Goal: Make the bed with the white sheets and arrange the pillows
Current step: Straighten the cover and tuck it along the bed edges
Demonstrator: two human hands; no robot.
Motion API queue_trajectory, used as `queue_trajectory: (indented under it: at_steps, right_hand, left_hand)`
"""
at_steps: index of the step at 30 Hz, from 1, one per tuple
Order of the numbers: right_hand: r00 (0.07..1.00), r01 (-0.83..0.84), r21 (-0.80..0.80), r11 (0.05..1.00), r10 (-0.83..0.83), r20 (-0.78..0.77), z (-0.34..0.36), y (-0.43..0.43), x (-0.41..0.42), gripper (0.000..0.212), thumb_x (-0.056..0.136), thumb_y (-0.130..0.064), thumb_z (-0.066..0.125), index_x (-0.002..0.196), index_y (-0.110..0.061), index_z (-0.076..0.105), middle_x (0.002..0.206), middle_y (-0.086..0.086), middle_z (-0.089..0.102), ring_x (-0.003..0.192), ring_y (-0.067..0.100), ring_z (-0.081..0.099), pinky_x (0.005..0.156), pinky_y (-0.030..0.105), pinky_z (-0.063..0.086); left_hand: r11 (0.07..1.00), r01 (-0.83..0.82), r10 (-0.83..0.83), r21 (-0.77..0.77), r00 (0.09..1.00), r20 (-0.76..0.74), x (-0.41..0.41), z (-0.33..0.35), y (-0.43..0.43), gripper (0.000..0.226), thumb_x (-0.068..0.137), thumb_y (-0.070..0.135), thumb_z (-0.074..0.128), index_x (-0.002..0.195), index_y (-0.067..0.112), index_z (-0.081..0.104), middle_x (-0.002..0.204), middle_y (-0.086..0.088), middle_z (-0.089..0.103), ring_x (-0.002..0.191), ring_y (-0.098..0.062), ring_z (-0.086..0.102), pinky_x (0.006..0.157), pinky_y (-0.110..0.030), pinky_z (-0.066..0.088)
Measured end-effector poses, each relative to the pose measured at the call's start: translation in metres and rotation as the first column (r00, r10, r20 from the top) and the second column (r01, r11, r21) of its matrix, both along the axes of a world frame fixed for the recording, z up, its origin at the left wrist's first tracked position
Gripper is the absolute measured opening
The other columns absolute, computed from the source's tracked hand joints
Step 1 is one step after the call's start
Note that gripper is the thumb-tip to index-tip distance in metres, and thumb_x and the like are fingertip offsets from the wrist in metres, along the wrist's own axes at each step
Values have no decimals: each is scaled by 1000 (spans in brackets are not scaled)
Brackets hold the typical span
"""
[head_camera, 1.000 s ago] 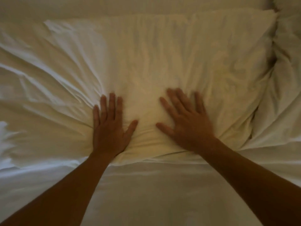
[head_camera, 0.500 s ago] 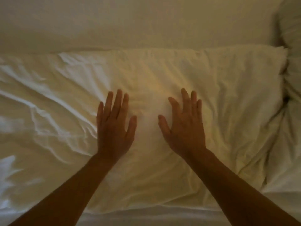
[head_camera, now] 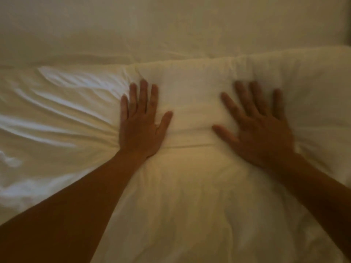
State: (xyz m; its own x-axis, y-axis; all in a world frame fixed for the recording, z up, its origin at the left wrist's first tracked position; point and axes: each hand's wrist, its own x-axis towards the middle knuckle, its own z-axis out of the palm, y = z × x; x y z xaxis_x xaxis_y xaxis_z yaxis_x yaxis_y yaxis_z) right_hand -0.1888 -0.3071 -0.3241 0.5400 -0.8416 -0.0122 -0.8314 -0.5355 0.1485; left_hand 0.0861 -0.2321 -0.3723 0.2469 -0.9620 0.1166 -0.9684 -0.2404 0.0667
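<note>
Pillow (head_camera: 190, 196): white and plump, it is lying flat and filling the middle and right of the view. Its far edge is standing up as a puffed ridge. A shallow fold is running across it between the two hands.
Left hand (head_camera: 139, 130): it is resting palm down on the pillow's left edge, where the plump part is giving way to creased cloth.
Left fingers (head_camera: 143, 95): they are lying straight and close together, pointing toward the pillow's far edge. The thumb is angling out to the right, and nothing is being gripped.
Right hand (head_camera: 260, 133): it is pressing palm down on the pillow, right of its middle and well apart from the left hand. It is showing slightly blurred.
Right fingers (head_camera: 245, 99): they are fanning apart, straight and flat on the pillow, with the thumb stretching left toward the fold. They are holding nothing.
Forearms: bare, they are reaching in across the pillow's near side from the two lower corners.
Cloth (head_camera: 57, 114): white and creased, it is lying left of the pillow, its creases converging toward the left wrist. I cannot tell whether it is a sheet or the slack end of the pillowcase.
Backdrop (head_camera: 171, 25): pale and smooth, it is lying beyond the pillow's far edge. I cannot tell whether it is a wall, a headboard or bedding.
</note>
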Motion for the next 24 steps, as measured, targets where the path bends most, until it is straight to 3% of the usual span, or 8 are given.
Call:
queue_trajectory:
  at_steps: [6, 8, 10, 11, 14, 16, 19, 24]
  right_hand:
    - [989, 149, 182, 972, -146, -30, -11, -21, 5, 83, 90, -84, 17, 160, -41, 12, 171, -5, 2, 157, 19, 0, 121, 65, 1]
    - [980, 188, 205, 961, -197, 25, -1, -27, 17, 80, 88, -80, 25, 154, -37, 33, 169, -1, 19, 155, 23, 16, 120, 64, 6]
    - [964, 183, 109, 977, -200, 173, 13, -30, 31, 64, 87, -65, 39, 132, -25, 60, 156, 3, 45, 138, 31, 42, 114, 55, 23]
    - [959, 151, 31, 988, -154, 239, 20, -31, 41, 54, 88, -56, 44, 124, -20, 63, 153, 4, 49, 130, 33, 47, 108, 50, 28]
    - [964, 16, -24, 1000, -9, 267, 23, -39, 75, 55, 94, -47, 43, 140, -17, 52, 162, 9, 35, 143, 35, 36, 115, 54, 21]
    - [982, -17, 22, 1000, 12, 191, 12, -55, 82, 60, 100, -49, 32, 153, -21, 41, 166, 8, 27, 153, 33, 23, 121, 64, 6]
    - [992, 92, 45, 995, -96, 87, 1, -83, 57, 63, 103, -59, 17, 160, -32, 23, 169, 3, 18, 157, 23, 10, 115, 69, -13]
    - [976, 217, -14, 976, -217, 16, 11, -103, -14, 68, 100, -71, 15, 161, -40, 13, 171, 6, 1, 157, 28, -6, 117, 64, -16]
  left_hand:
    - [1000, -12, 12, 25, 1000, 2, 0, -3, -5, 76, 102, 63, 23, 163, 20, 10, 171, -7, 1, 157, -29, -2, 126, -53, 6]
    - [998, -23, 23, 58, 1000, -5, 2, 0, -7, 77, 100, 65, 22, 163, 21, 12, 171, -6, 3, 157, -28, -2, 126, -52, 6]
    - [996, -82, 84, 30, 993, -78, -2, 10, -9, 78, 98, 65, 26, 162, 21, 21, 171, -5, 8, 157, -27, 2, 126, -52, 6]
    - [993, -118, 114, -21, 983, -144, -9, 19, -13, 77, 97, 63, 31, 160, 20, 27, 170, -7, 11, 157, -28, 4, 125, -53, 6]
    - [977, -47, 7, -210, 982, -191, -36, 42, -41, 61, 104, 45, 35, 158, 17, 34, 168, -10, 18, 156, -32, 11, 125, -54, 8]
    - [983, 56, -87, -175, 981, -174, -46, 37, -65, 55, 106, 37, 29, 159, 20, 31, 168, -6, 20, 156, -30, 12, 125, -55, 11]
    - [996, 58, -65, -60, 992, -110, -42, 12, -78, 55, 107, 37, 25, 160, 24, 27, 169, -2, 19, 157, -27, 11, 125, -54, 12]
    - [996, 58, -60, -68, 997, -42, -46, -1, -75, 60, 106, 42, 30, 161, 22, 23, 170, -3, 14, 157, -26, 7, 126, -52, 8]
